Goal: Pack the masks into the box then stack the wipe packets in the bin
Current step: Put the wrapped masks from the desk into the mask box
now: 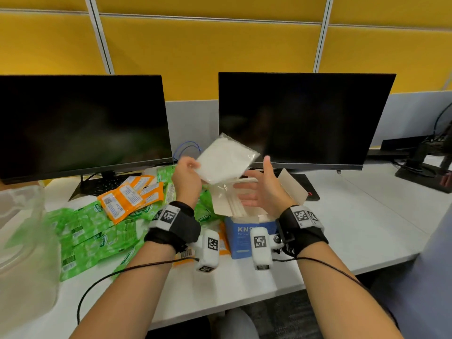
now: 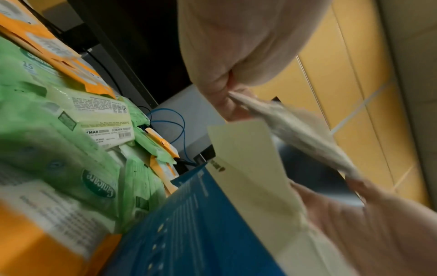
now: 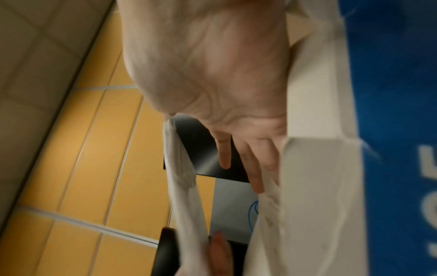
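Observation:
My left hand [image 1: 187,171] pinches the corner of a white mask in a clear wrapper [image 1: 223,159] and holds it up above the open blue mask box [image 1: 244,237]. In the left wrist view the mask wrapper [image 2: 295,128] runs out from between the fingers [image 2: 227,100]. My right hand [image 1: 259,185] hovers open over the box mouth, fingers straight and thumb up, just under the mask. Wrapped masks [image 1: 236,200] stand inside the box. Green wipe packets [image 1: 97,231] and orange wipe packets [image 1: 132,194] lie heaped on the left of the desk.
A clear plastic bin [image 1: 22,231] stands at the left desk edge. Two dark monitors [image 1: 80,123] [image 1: 300,118] stand behind the work area, with a blue cable [image 1: 186,146] between them. The white desk [image 1: 354,216] stretches to the right; another stand [image 1: 423,167] is far right.

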